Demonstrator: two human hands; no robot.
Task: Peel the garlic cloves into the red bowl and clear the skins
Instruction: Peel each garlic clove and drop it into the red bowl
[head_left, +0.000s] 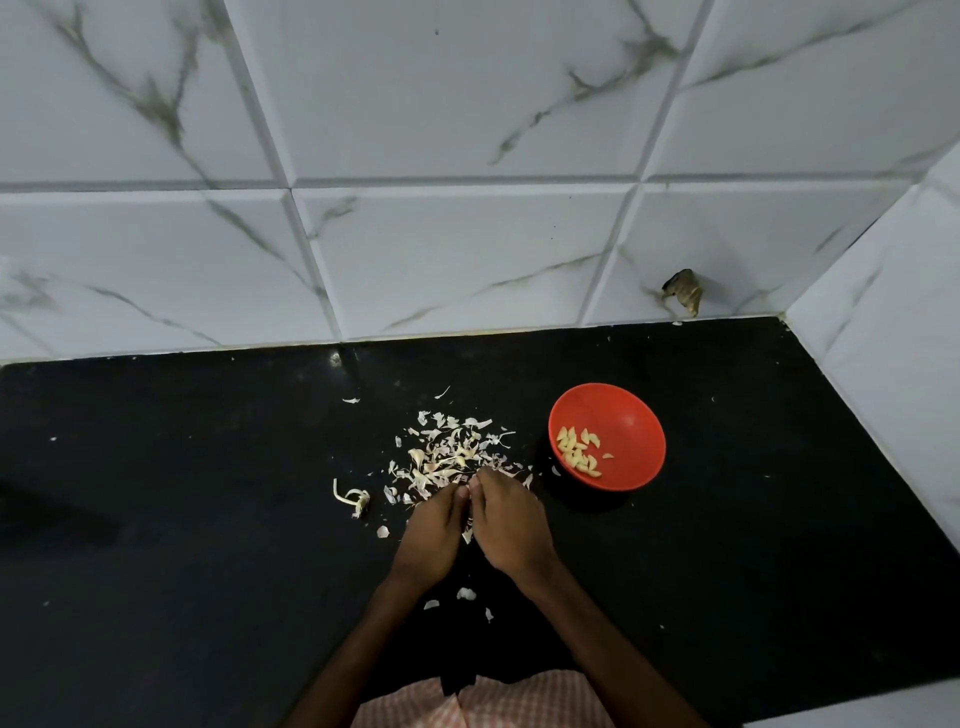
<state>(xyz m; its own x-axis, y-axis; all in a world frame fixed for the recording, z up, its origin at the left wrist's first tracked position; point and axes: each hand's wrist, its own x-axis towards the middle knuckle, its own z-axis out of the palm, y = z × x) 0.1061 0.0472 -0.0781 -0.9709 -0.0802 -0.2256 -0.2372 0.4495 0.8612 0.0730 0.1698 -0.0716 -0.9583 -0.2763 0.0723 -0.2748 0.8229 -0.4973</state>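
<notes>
Centrally, just below the middle of the frame, the left hand (434, 535) and right hand (511, 525) meet with fingers curled and tips pressed together. They pinch a small pale piece between them, judged to be a garlic clove (468, 534) in its skin. Most of it is hidden by the fingers.

Directly above the fingertips lies the pile of skins (447, 457), spread loosely over the black counter (182, 519). A stripped stalk (353, 499) sits just left of the pile. A few loose flakes (466, 593) lie lower, between the wrists.

To the right of the pile, near its edge but apart from it, stands the red bowl (623, 410), holding the peeled cloves (579, 452) on its left side.

Likely faults:
- A slippery clove could slip from the pinch into the pile, where pale skins would mask it.
- Light flakes could drift into the bowl, since it stands so near.
- A careless sweep could push the lower flakes off the counter's near edge.
</notes>
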